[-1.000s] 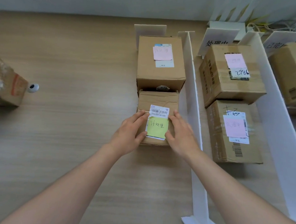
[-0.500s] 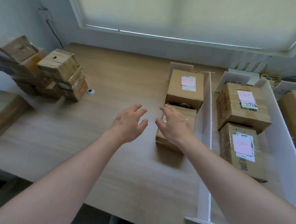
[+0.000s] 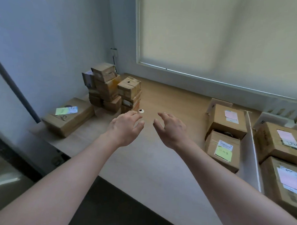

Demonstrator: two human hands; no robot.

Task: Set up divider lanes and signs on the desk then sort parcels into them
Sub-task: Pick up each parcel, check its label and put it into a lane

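Two bare hands, the left hand (image 3: pixel 125 126) and right hand (image 3: pixel 171 128), hover empty with loosely spread fingers over the smooth wooden desk (image 3: pixel 170 99). Far left stands a stack of taped cardboard parcels (image 3: pixel 111 87); right, boxy sorted parcels (image 3: pixel 225 132) sit beside a white divider (image 3: pixel 249 149).

This was an office or mailroom. Taped parcels (image 3: pixel 111 87) crowded a wooden desk (image 3: pixel 175 99) below a blinded window (image 3: pixel 222 35).

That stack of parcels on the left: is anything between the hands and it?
Nothing visible blocks the way. Both the left hand and right hand hover over bare desk; only a small round white object lies before the stack of parcels.
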